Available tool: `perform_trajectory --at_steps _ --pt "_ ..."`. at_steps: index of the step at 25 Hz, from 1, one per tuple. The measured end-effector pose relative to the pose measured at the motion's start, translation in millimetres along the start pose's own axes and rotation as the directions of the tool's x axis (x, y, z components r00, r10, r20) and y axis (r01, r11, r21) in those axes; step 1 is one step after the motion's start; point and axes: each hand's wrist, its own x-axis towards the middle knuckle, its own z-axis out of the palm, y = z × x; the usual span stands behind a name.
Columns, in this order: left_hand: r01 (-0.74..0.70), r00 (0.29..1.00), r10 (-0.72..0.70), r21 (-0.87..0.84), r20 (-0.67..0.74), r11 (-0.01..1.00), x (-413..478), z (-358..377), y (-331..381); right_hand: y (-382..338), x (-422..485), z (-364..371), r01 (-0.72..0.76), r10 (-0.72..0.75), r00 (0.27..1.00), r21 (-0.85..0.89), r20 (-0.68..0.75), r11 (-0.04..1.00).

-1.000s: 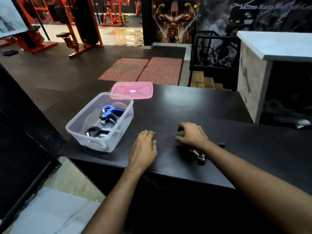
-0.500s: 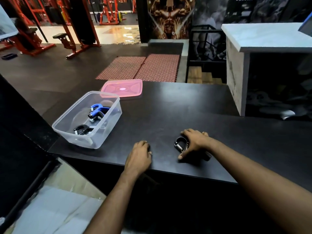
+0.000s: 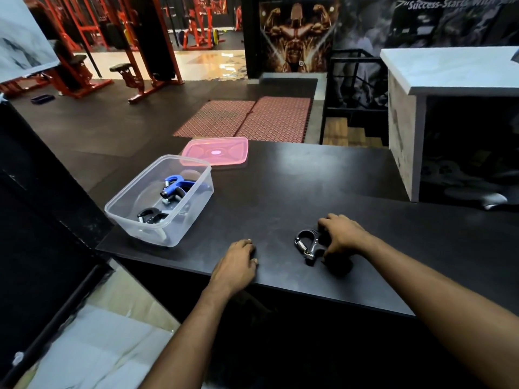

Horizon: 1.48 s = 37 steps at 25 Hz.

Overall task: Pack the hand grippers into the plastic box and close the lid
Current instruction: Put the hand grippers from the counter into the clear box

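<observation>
A clear plastic box stands open at the left of the black counter. Inside it lie a blue hand gripper and a black hand gripper. The pink lid lies flat just behind the box. Near the front edge, a black hand gripper with a metal spring rests on the counter, and my right hand has its fingers closed around its handles. My left hand lies palm down on the counter's front edge, holding nothing.
A white marble-topped block rises at the counter's right rear. Beyond the counter are red floor mats, a black rail and red gym machines. A drop to the floor lies left of the counter.
My right hand has drawn the black hand gripper out from under my forearm and closed its fingers on it. The left hand has stayed flat near the front edge.
</observation>
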Motion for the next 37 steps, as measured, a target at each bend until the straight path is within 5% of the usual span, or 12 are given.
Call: perform_trajectory --at_steps 4,11,21,37 --pt "0.002 0.999 -0.003 -0.007 -0.036 1.0 0.5 -20.4 -8.0 -15.0 5.4 -9.7 0.034 -0.029 0.994 0.047 -0.103 0.998" --pt "-0.038 0.955 0.023 -0.045 -0.295 0.998 -21.4 -75.3 -24.5 -72.7 15.2 -38.9 0.143 -0.094 0.964 0.185 -0.248 0.972" --pt "0.123 0.847 -0.147 -0.08 -0.511 0.989 -58.5 -151.7 -137.1 -221.0 49.8 -78.1 0.345 -0.259 0.901 0.214 -0.349 0.914" --pt "-0.066 0.914 0.011 -0.122 -0.406 0.99 30.5 -229.8 -313.3 -395.3 141.5 -100.9 0.19 -0.125 0.92 0.143 -0.372 0.971"
